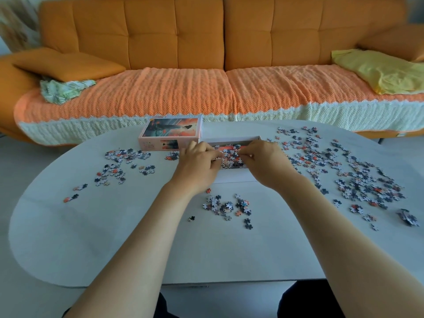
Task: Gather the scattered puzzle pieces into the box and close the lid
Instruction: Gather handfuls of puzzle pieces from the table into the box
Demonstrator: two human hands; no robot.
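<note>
As they hover over the box, left hand and right hand clutch puzzle pieces.

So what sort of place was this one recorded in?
Most likely a home living room: an orange tufted sofa with a knitted throw and a loose cushion, and in front of it a white table strewn with puzzle pieces beside their box.

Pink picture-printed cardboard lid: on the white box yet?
No, the pink picture-printed cardboard lid sits on the white oval table beside the open white cardboard box.
</note>
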